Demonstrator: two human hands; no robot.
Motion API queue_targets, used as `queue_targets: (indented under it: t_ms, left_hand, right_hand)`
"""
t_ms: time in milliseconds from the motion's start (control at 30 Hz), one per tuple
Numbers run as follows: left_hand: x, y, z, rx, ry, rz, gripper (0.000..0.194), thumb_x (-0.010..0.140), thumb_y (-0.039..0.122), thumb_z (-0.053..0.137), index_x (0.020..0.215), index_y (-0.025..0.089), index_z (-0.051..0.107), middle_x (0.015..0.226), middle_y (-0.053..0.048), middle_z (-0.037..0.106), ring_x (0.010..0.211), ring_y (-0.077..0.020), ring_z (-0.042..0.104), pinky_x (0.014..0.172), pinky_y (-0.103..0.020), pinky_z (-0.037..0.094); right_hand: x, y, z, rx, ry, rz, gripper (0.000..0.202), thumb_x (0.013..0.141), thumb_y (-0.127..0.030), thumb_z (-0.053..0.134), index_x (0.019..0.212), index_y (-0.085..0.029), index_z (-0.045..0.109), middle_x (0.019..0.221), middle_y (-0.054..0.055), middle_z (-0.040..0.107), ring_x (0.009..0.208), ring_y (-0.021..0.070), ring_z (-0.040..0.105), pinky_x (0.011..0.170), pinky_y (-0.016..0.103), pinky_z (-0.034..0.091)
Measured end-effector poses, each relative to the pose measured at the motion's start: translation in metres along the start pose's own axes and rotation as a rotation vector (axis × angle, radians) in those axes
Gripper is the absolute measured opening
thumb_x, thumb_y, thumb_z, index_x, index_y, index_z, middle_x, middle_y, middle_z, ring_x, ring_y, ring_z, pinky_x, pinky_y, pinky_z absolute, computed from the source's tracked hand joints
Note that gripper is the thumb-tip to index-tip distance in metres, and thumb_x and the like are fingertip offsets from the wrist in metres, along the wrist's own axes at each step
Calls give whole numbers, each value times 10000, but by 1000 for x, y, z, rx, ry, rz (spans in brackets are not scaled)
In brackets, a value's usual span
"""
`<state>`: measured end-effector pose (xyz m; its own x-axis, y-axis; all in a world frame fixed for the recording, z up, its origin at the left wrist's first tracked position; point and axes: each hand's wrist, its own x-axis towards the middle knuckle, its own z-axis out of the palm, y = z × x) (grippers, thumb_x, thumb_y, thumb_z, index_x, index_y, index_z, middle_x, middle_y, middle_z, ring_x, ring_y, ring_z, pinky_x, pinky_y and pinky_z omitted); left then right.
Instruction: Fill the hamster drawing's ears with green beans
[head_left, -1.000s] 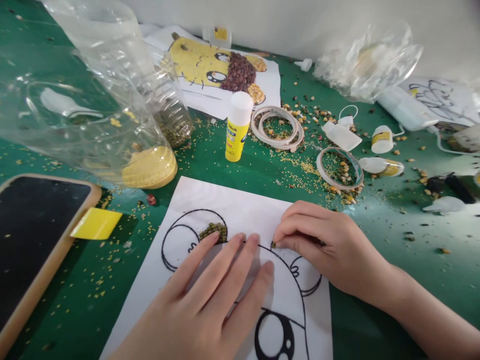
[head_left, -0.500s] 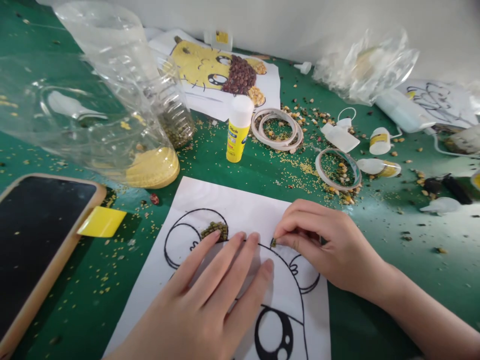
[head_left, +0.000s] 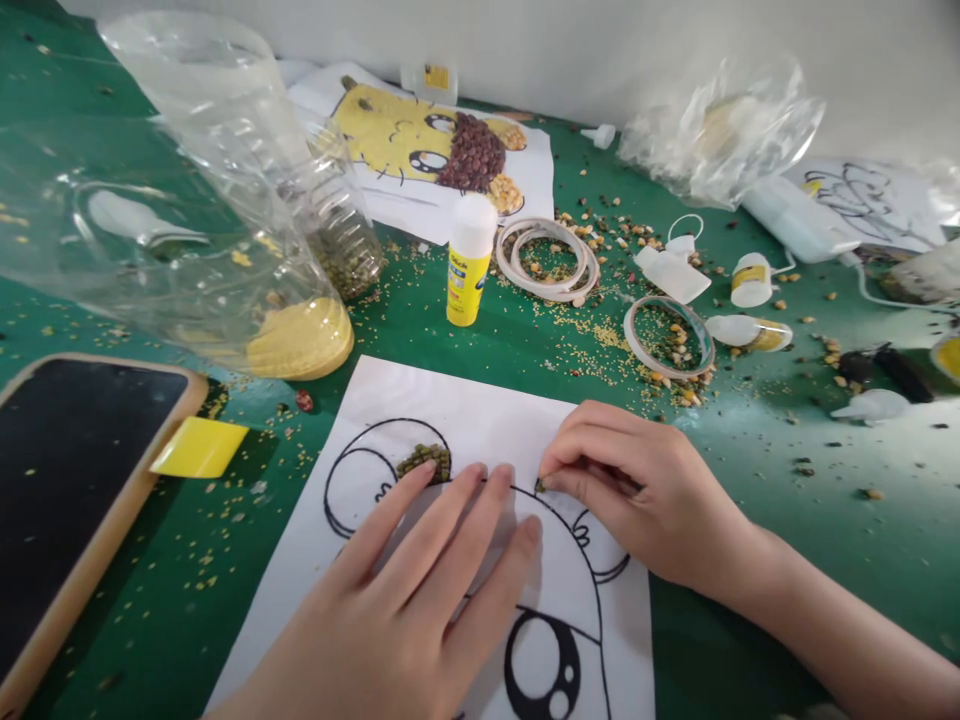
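Observation:
A white sheet with a black-outlined cartoon drawing (head_left: 555,580) lies on the green table. My left hand (head_left: 420,580) rests flat on it, fingers spread, the index fingertip beside a patch of green beans (head_left: 426,462) that fills part of the left ear outline. My right hand (head_left: 637,480) pinches a small green bean (head_left: 540,486) between thumb and fingertips, at the head outline near the right ear. The rest of the right ear is partly hidden under this hand.
Near the sheet's top stands a glue stick (head_left: 471,265). Tape rings (head_left: 547,292) and small glue bottles (head_left: 750,333) lie among scattered grains. Left are a phone (head_left: 82,480) and cut plastic bottles (head_left: 300,340) holding grains. Behind lies a seed-covered picture (head_left: 390,130).
The whole view has shifted slightly, moving things a little leftward. My right hand keeps its pinch on the bean at nearly the same spot; my left hand stays flat.

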<state>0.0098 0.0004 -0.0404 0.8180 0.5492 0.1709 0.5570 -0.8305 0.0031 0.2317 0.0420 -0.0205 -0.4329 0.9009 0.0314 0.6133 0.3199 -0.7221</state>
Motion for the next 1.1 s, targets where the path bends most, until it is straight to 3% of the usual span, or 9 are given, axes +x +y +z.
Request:
queue_targets:
  t_ms: [200, 367, 533, 733, 900, 1100]
  left_hand:
    - [0, 0, -1, -33, -9, -16, 523, 844, 438, 402, 1319, 220, 406, 1391, -85, 418, 1275, -265, 339, 1097, -436, 98]
    - [0, 0, -4, -44, -7, -29, 503, 852, 413, 403, 1315, 216, 418, 1386, -88, 424, 1278, -270, 336, 1095, -434, 101]
    - [2, 2, -8, -57, -100, -30, 570, 842, 394, 429, 1372, 207, 335, 1418, -102, 374, 1288, -276, 322, 1074, -464, 158]
    - [8, 0, -20, -93, -172, -50, 581, 871, 292, 369, 1423, 171, 231, 1416, -89, 367, 1263, -252, 332, 1069, -448, 187]
    - [14, -2, -33, -152, -232, -72, 531, 877, 243, 352, 1404, 231, 285, 1361, -61, 410, 1208, -235, 369, 1044, -431, 233]
    - [14, -2, -32, -147, -141, -103, 573, 807, 143, 381, 1365, 270, 362, 1338, -38, 440, 1181, -229, 398, 1030, -424, 262]
  right_hand:
    - [1, 1, -4, 111, -9, 92, 99, 794, -126, 594, 745, -188, 653, 743, -5, 606, 627, 73, 531, 515, 189, 387]
    - [2, 2, -4, 74, -48, 65, 148, 786, -77, 567, 763, -194, 655, 770, -11, 605, 672, 76, 530, 561, 192, 386]
    - [5, 3, -11, 211, -132, 131, 57, 798, -185, 603, 756, -173, 639, 754, -12, 555, 610, 58, 480, 513, 180, 356]
    - [1, 8, -13, 309, -41, 71, 115, 811, -263, 596, 793, -154, 628, 750, -13, 529, 610, 58, 455, 531, 185, 352]
    - [0, 6, -7, 207, 45, 27, 105, 811, -242, 577, 808, -154, 634, 738, -12, 535, 625, 68, 473, 559, 189, 371]
    - [-1, -10, -6, -64, 28, 66, 81, 814, -230, 566, 822, -180, 630, 783, -9, 581, 686, 84, 512, 617, 197, 368]
